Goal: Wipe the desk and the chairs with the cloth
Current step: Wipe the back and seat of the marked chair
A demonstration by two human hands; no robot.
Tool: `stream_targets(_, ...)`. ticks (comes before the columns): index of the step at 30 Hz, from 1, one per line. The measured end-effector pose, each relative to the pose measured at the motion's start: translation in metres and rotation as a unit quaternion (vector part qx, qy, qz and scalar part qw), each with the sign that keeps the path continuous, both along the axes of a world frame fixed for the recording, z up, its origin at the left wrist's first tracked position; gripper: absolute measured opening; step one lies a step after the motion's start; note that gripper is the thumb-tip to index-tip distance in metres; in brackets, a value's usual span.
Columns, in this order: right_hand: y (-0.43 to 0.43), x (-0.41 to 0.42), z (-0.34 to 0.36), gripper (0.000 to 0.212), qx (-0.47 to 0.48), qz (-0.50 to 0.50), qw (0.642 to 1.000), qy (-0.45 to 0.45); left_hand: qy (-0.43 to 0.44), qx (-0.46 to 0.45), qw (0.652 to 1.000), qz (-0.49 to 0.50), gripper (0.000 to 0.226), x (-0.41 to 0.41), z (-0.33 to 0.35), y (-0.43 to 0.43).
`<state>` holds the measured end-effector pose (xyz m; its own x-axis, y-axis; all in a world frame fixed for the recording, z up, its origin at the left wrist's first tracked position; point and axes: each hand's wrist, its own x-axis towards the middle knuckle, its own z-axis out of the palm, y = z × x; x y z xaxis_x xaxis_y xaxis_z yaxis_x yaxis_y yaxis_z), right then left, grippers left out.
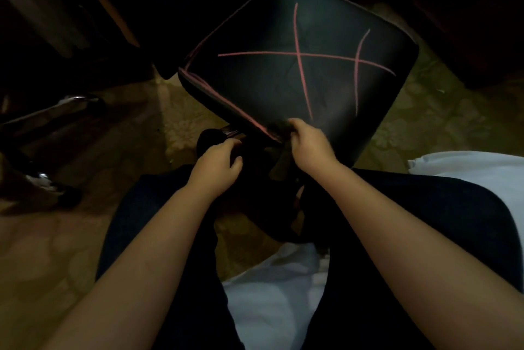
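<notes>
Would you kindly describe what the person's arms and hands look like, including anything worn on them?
The left hand and right hand are bare: no gloves, and no rings, watch or bracelet that the dim light lets me see. The left forearm and right forearm are uncovered too; no sleeve shows in view.

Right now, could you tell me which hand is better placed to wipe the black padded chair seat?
Right hand: it grips the dark crumpled cloth against the black padded chair seat; the left hand is beside it.
</notes>
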<state>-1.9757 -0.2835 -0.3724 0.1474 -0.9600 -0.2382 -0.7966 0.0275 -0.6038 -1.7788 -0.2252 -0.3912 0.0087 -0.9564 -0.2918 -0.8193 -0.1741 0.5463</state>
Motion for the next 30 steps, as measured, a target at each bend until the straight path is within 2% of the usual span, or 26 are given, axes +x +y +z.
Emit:
stream_targets(3,0.004,-0.014,0.012,0.035,-0.033,-0.094,0.994,-0.049,0.081,0.015,0.996,-0.015,0.05,-0.002,0.001,0.009)
stream_targets(5,0.015,-0.017,0.014,0.033,-0.023,-0.129,0.989,-0.071,0.143,0.009,0.989,-0.029,0.062,-0.008,0.001,0.016)
stream_targets(7,0.033,-0.01,0.006,0.029,0.015,-0.131,0.987,-0.091,0.173,-0.002,0.984,-0.047,0.074,-0.015,-0.001,0.022)
stream_targets(9,0.052,0.003,-0.005,0.024,0.071,-0.105,0.984,-0.124,0.164,-0.006,0.984,-0.072,0.079,-0.021,-0.004,0.028)
stream_targets(12,0.069,0.017,-0.015,0.023,0.101,-0.083,0.979,-0.154,0.139,-0.004,0.987,-0.085,0.067,-0.027,-0.01,0.033)
stream_targets(17,0.085,0.013,-0.013,0.021,0.077,-0.107,0.984,-0.122,0.088,0.04,0.993,-0.069,0.013,-0.032,-0.015,0.038)
stream_targets(20,0.088,0.008,-0.013,0.023,0.084,-0.127,0.985,-0.086,0.108,0.062,0.991,-0.056,0.006,-0.042,-0.021,0.043)
stream_targets(23,0.093,0.009,-0.016,0.026,0.098,-0.125,0.987,-0.04,0.147,0.077,0.986,0.005,0.006,-0.049,-0.024,0.045)
stream_targets(27,0.103,0.017,-0.023,0.043,0.12,-0.079,0.988,-0.059,0.211,0.091,0.971,0.058,0.01,-0.05,-0.023,0.04)
stream_targets(30,0.098,0.015,-0.025,0.042,0.105,-0.071,0.991,-0.051,0.279,0.141,0.945,0.097,0.012,-0.047,-0.022,0.039)
